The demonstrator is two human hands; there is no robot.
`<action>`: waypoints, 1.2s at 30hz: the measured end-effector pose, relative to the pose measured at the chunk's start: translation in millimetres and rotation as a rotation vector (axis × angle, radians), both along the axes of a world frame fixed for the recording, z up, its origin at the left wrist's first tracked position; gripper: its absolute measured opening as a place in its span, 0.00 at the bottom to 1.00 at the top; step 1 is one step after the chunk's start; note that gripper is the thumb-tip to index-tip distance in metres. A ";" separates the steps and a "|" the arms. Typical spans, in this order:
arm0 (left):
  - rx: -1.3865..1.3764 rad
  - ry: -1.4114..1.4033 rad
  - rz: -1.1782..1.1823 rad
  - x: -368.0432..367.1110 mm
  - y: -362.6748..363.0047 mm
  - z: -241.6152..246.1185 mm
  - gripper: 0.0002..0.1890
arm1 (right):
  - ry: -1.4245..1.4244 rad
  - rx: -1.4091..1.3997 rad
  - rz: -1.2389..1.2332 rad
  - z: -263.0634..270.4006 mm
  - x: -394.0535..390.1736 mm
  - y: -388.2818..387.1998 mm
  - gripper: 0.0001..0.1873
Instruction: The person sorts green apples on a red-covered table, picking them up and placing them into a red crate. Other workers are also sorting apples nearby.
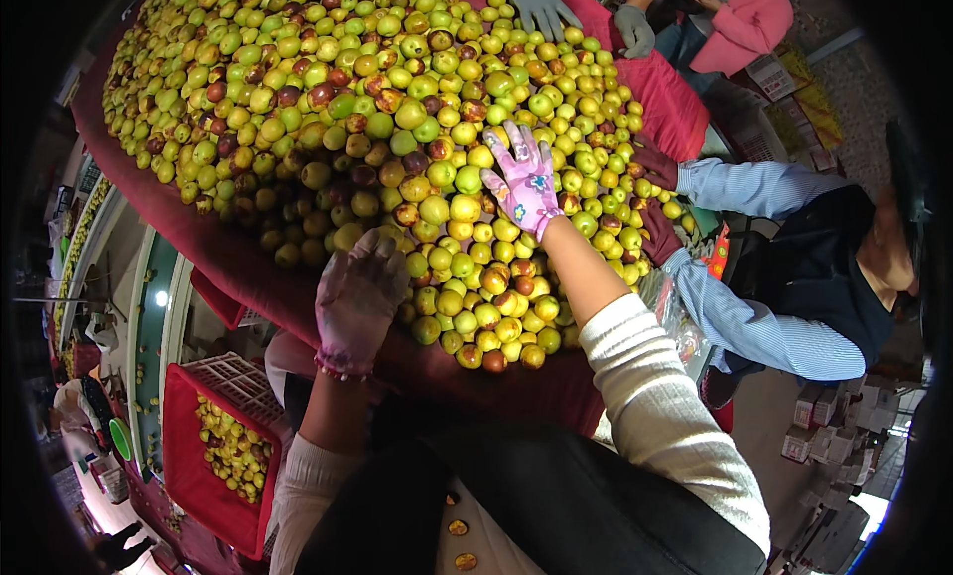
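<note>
A broad heap of green-yellow jujubes (327,91), many with red-brown patches, covers a table draped in dark red cloth (246,270). My right hand (525,184), in a pink flower-print glove, lies on the heap with its fingers spread. Jujubes surround its fingertips. At the near edge of the heap is my left hand (361,303), also gloved and partly in shadow. Its fingers are slightly bent against the nearest fruit, and what lies beneath them is hidden. A loose group of jujubes (488,314) sits between my two forearms.
Across the heap rest a co-worker's grey-gloved hands (542,9). To the right, another person's dark-red-gloved hands (659,229) touch the fruit. A red-lined crate (216,530) of jujubes stands at lower left, beside a green conveyor belt (145,307). Boxes (826,426) are stacked at right.
</note>
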State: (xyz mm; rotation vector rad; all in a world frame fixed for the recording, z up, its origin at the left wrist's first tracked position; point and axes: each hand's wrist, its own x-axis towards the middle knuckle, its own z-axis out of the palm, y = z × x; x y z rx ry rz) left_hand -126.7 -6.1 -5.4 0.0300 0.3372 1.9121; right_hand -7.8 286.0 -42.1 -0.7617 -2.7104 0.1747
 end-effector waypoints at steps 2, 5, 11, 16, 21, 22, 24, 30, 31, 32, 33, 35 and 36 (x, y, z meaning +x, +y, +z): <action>0.081 0.023 -0.051 1.8 -10.4 11.3 0.28 | -0.011 0.029 -0.011 -2.3 4.9 6.0 0.33; 0.236 0.098 -0.119 -9.2 -30.2 4.0 0.29 | -0.045 0.060 -0.071 -4.3 7.4 20.8 0.36; 0.126 0.096 0.024 -8.6 -26.2 -0.8 0.32 | 0.055 0.150 -0.077 21.0 -31.6 7.4 0.38; 0.169 0.038 0.028 -8.3 -28.6 -0.1 0.32 | 0.068 0.033 0.202 41.1 -86.0 -24.6 0.32; 0.166 -0.037 0.019 -11.2 -26.9 0.3 0.13 | 0.245 -0.001 0.185 75.1 -161.9 44.5 0.35; 0.175 -0.066 0.024 -11.5 -27.5 -0.2 0.18 | 0.135 -0.098 0.164 86.8 -176.3 52.4 0.38; 0.181 -0.019 0.024 -9.8 -25.2 0.5 0.12 | -0.095 0.143 0.214 86.1 -193.0 79.9 0.38; 0.173 0.078 -0.011 -11.1 -27.9 0.1 0.35 | -0.356 0.076 0.045 85.7 -199.3 72.5 0.31; 0.189 0.081 -0.019 -11.5 -27.0 -0.7 0.34 | -0.305 0.030 0.029 85.4 -191.3 74.7 0.28; 0.207 0.085 -0.030 -12.5 -25.6 -1.8 0.33 | -0.253 -0.013 0.010 83.9 -181.5 82.3 0.26; 0.204 0.094 -0.048 -13.7 -20.2 -2.7 0.33 | -0.063 -0.127 0.010 66.2 -171.9 111.9 0.25; 0.174 0.106 -0.013 -14.6 -25.2 -9.7 0.35 | 0.149 -0.191 0.047 85.4 -156.4 60.0 0.24; 0.117 0.099 0.017 -12.4 -23.5 -5.6 0.35 | 0.229 -0.328 0.110 94.7 -142.4 38.3 0.25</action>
